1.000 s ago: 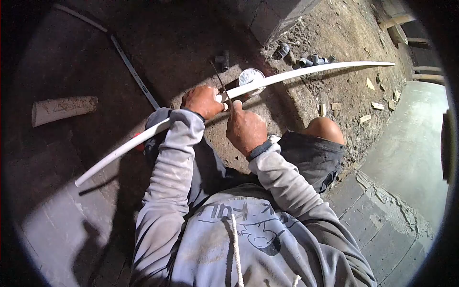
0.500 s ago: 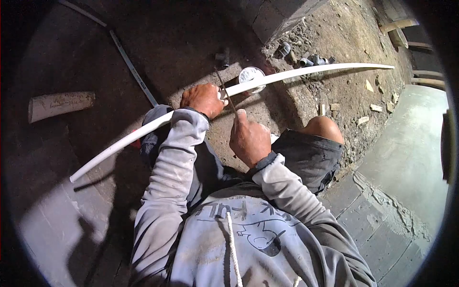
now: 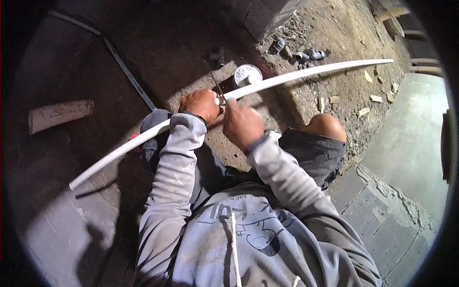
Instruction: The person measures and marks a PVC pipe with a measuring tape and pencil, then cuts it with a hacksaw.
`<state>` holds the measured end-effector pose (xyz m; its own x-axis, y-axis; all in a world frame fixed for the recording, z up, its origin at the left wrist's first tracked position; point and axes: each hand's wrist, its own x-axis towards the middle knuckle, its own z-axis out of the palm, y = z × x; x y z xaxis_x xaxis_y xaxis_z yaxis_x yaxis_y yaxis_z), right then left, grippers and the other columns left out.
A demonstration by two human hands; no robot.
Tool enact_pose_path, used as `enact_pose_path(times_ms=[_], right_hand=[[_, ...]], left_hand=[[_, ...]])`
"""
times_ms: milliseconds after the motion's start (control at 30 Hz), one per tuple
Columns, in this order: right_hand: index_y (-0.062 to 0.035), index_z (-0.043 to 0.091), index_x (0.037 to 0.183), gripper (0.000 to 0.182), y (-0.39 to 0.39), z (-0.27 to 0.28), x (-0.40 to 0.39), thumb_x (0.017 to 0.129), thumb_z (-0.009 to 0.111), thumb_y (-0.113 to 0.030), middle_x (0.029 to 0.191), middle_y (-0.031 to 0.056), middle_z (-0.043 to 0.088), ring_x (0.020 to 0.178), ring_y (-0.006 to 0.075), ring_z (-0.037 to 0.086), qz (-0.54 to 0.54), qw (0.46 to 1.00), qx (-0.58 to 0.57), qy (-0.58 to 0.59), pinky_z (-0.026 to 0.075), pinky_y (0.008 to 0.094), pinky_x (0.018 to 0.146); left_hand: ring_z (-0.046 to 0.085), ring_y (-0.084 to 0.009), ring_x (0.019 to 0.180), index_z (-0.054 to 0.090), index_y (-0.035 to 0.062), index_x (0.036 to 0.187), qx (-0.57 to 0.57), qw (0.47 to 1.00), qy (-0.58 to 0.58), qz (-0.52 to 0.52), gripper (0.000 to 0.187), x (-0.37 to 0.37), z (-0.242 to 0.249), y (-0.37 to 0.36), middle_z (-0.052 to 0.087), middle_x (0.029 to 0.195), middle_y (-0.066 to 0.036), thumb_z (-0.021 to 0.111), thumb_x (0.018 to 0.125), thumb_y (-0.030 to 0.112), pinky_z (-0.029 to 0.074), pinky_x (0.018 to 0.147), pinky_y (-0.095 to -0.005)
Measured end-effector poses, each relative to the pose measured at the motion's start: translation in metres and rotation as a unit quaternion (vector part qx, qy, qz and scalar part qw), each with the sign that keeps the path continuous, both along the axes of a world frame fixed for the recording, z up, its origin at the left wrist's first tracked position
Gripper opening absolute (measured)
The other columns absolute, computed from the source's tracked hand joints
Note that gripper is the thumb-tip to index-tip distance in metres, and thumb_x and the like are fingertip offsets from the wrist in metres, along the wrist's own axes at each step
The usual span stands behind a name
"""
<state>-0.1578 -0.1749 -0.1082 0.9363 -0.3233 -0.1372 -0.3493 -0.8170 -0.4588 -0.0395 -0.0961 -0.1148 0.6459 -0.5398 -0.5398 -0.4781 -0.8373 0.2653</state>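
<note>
A long white plastic pipe (image 3: 306,73) crosses in front of me from lower left to upper right, over my bent left leg. My left hand (image 3: 201,104) is wrapped round it near the middle. Just to the right, my right hand (image 3: 243,125) is closed on a thin dark strip that looks like a hacksaw blade (image 3: 216,83). The blade lies across the pipe beside my left fingers, its far end sticking out beyond. My right fist, slightly blurred, is close against the pipe's near side; its grip on the blade's near end is hidden.
A white tub (image 3: 247,73) stands just behind the pipe. Grey pipe fittings (image 3: 311,55) lie on the dirt at upper right. A thin grey pipe (image 3: 126,71) and a short wide pipe piece (image 3: 61,115) lie left. Grey block walling (image 3: 382,205) is at right.
My right hand has moved forward and slightly left, up to the pipe, pushing the blade farther across it. My left hand keeps its hold on the pipe.
</note>
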Motion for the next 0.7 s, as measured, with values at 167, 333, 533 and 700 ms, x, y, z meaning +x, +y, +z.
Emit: enact_pose_path(times_ms=[167,333,533,700], right_hand=[[-0.0003,0.046,0.101,0.025,0.004,0.013,-0.023,0.081,0.049,-0.015,0.059,0.0186,0.059,0.055,0.0351,0.062,-0.004,1.000,-0.011,0.021,0.047,0.0479,0.049],[-0.0005,0.047,0.097,0.020,0.007,0.011,-0.016,0.081,0.049,-0.014,0.060,0.0193,0.060,0.056,0.0352,0.062,0.010,0.999,-0.010,0.042,0.048,0.0461,0.049],[-0.0019,0.046,0.094,0.019,0.001,-0.003,0.012,0.079,0.052,-0.012,0.059,0.0179,0.059,0.055,0.0353,0.062,0.004,1.000,-0.018,-0.001,0.049,0.0459,0.050],[-0.0041,0.042,0.096,0.018,0.017,0.022,-0.052,0.084,0.050,-0.015,0.054,0.0207,0.055,0.051,0.0394,0.058,-0.009,0.999,0.008,0.051,0.045,0.0515,0.048]], left_hand=[[0.063,-0.0355,0.088,0.069,0.0120,0.096,0.001,0.999,0.030,0.017,0.040,0.002,0.015,-0.002,0.066,0.093,-0.018,0.069,0.073,0.045,0.050,0.076,-0.0441],[0.063,-0.0364,0.090,0.069,0.0123,0.095,0.018,0.999,0.039,-0.023,0.036,-0.001,0.009,0.003,0.065,0.094,-0.018,0.067,0.074,0.041,0.050,0.078,-0.0449],[0.063,-0.0351,0.091,0.069,0.0114,0.095,0.009,0.999,0.030,0.006,0.035,0.006,-0.003,-0.001,0.066,0.094,-0.018,0.068,0.073,0.039,0.049,0.078,-0.0452],[0.061,-0.0315,0.100,0.068,0.0140,0.099,0.053,0.994,0.099,0.014,0.039,0.001,0.022,0.000,0.066,0.103,-0.013,0.071,0.072,0.041,0.045,0.086,-0.0424]])
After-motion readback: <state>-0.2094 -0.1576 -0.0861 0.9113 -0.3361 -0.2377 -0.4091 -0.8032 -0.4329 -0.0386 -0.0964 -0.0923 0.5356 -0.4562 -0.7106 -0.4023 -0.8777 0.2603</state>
